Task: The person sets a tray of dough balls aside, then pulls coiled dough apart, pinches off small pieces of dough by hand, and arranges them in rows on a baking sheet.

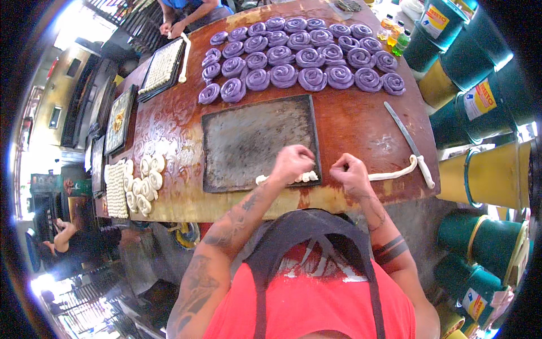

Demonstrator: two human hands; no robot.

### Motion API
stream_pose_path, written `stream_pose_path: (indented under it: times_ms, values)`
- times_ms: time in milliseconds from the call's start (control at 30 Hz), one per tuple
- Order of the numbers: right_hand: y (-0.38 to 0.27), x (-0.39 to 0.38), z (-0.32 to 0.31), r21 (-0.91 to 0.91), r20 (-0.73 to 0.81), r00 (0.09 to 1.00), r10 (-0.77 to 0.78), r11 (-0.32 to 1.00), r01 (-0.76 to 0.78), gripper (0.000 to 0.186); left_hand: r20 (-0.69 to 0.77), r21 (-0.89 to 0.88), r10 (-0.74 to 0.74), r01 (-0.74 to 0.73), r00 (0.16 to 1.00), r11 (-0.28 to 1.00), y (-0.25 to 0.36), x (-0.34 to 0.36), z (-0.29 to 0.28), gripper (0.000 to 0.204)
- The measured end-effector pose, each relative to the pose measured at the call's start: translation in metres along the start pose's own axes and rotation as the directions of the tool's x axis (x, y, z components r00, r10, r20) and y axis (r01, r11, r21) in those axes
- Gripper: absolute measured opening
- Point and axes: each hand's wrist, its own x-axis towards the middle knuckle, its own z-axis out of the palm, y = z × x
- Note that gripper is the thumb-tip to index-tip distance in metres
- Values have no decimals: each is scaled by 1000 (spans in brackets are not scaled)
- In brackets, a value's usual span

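A dark, worn baking tray (257, 133) lies flat on the table in front of me. Along its near edge sits a row of small white dough pieces (306, 177). My left hand (293, 163) hovers over that near right corner with fingers curled closed; what they pinch is hidden. Just right of the tray, my right hand (348, 169) is closed around the end of a white dough rope (393, 175). The rope trails right along the table from beside my wrist. Its far end lies by a long knife (403, 127) with a white handle.
Rows of purple dough spirals (312, 79) cover the table's far side. White dough coils (148, 182) lie at left. A filled tray (162, 69) stands near another person's hands (174, 29). Bottles (393, 34) stand far right; green and yellow drums (480, 178) line the right side.
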Motion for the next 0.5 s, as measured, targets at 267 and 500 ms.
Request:
stream_pose_path:
  times_ms: [267, 500]
  values:
    - [78, 6, -1, -603, -44, 890, -453, 722, 338, 34, -464, 341, 136, 35, 875, 939, -139, -80, -83, 30]
    - [28, 8, -21, 622, 41, 998, 47, 781, -62, 24, -340, 552, 190, 31, 921, 833, -131, -109, -68, 30]
